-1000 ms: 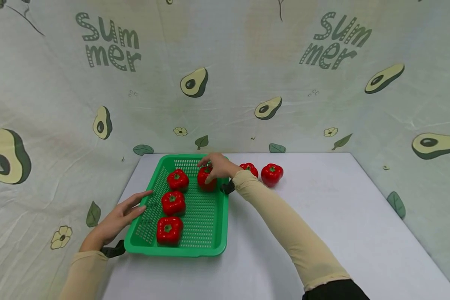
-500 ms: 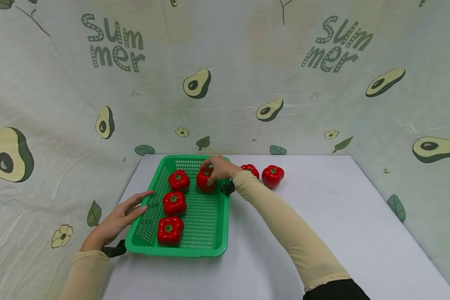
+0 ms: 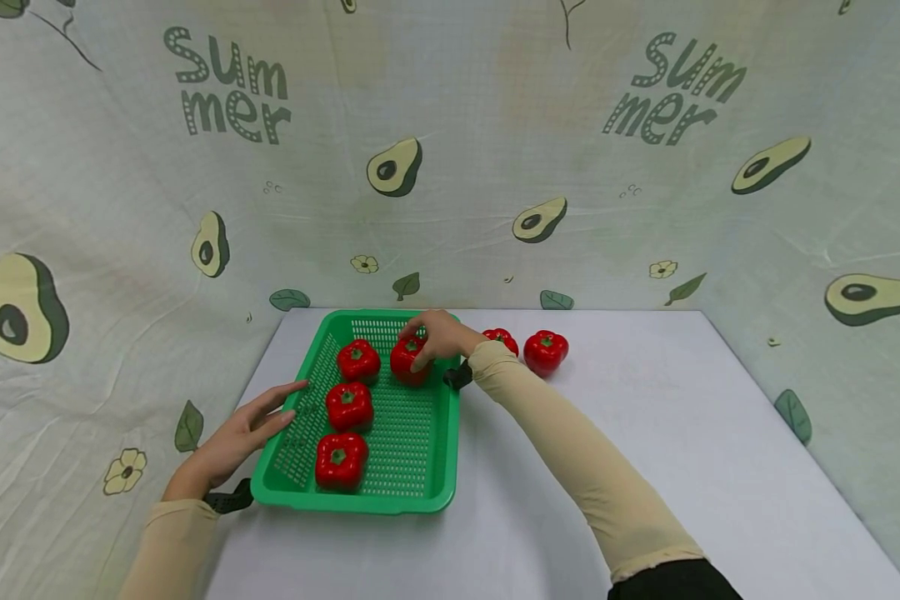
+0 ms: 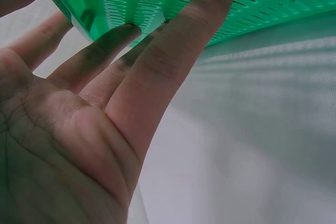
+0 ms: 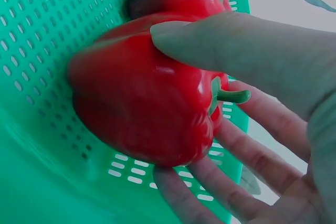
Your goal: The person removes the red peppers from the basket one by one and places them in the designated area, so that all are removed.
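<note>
A green perforated plastic basket [image 3: 444,467] stands at the left of the table. Three red bell peppers make a row along its left side: a far one [image 3: 358,361], a middle one [image 3: 349,406] and a near one [image 3: 341,461]. In the back right part of the basket, my right hand [image 3: 444,335] grips another red bell pepper [image 5: 142,93], thumb on top and fingers around the stem end and lower side. My left hand [image 3: 228,442] is at the basket's left side; the left wrist view has its extended fingers [image 4: 163,72] against the slotted wall.
Two more red bell peppers lie on the white table [image 3: 645,467] right of the basket: one [image 3: 546,352] in full sight, the other [image 3: 502,338] partly behind the right forearm. A cloth printed with avocados [image 3: 393,167] hangs behind the table.
The view shifts slightly at first. The bell pepper under my right hand edges a little left in the basket. My left hand keeps its place at the basket's side.
</note>
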A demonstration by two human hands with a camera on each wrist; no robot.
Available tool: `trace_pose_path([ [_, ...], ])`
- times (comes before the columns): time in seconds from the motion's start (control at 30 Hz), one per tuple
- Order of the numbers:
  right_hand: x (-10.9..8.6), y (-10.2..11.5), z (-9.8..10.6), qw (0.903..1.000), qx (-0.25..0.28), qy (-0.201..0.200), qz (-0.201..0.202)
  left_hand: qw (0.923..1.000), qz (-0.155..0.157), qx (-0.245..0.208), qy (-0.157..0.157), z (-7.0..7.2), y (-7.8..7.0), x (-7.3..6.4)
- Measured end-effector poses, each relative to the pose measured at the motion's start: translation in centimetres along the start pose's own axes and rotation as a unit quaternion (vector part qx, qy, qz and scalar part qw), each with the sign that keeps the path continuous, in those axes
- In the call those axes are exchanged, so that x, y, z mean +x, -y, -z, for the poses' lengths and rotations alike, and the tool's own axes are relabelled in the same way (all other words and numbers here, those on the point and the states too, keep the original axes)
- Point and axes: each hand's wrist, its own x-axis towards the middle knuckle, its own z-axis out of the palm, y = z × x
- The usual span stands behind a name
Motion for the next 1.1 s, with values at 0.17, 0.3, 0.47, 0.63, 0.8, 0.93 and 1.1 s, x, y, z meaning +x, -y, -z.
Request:
trace_pose_path([
  [0.17, 0.0, -0.2, 0.0, 0.9998, 0.021, -0.004, -0.001, 1.0, 0.002, -0.002, 0.001, 0.0, 0.0, 0.0],
  [0.3, -0.4, 0.0, 0.3, 0.9987, 0.05, -0.007, -0.004, 1.0, 0.002, -0.008, 0.005, -0.1, 0.1, 0.1],
  [0.47, -1.0, 0.5, 0.8, 0.9971, 0.075, -0.004, -0.013, 1.0, 0.002, -0.003, 0.007, -0.1, 0.0, 0.0],
  [0.63, -1.5, 0.6, 1.3, 0.9963, 0.085, -0.006, -0.013, 0.9999, -0.001, -0.009, 0.005, -0.1, -0.2, -0.1],
  [0.8, -1.9, 0.6, 1.7, 0.9958, 0.091, -0.01, 0.001, 0.9999, -0.005, -0.012, 0.007, -0.1, -0.2, -0.1],
  [0.93, -2.3, 0.7, 2.2, 0.9947, 0.101, -0.017, 0.004, 1.0, -0.003, -0.007, 0.004, -0.1, -0.2, -0.1],
  [1.1, -3.0, 0.7, 2.9, 0.9942, 0.104, -0.025, 0.012, 0.9998, 0.006, -0.019, 0.003, -0.2, -0.3, -0.1],
])
